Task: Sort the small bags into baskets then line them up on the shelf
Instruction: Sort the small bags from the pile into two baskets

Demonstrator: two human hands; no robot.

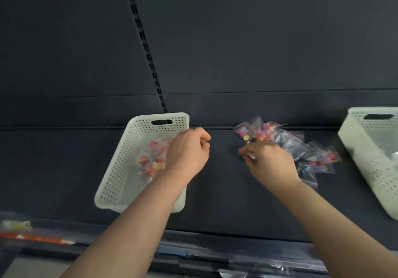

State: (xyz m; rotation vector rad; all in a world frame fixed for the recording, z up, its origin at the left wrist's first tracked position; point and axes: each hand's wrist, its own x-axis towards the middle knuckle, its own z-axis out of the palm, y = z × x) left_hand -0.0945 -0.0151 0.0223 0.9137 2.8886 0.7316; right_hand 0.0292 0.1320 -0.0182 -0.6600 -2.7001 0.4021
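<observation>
Small bags lay heaped on the shelf, just beyond the right hand; whether its blurred fingers pinched one, I couldn't tell. The left hand hung curled, empty, over the basket.

left hand curled above left basket, right hand at pile of small bags

Not much to report body-wise: left forearm and right forearm are both bare from the wrist down to the bottom edge, and the left grip and right grip are bare too.
</observation>
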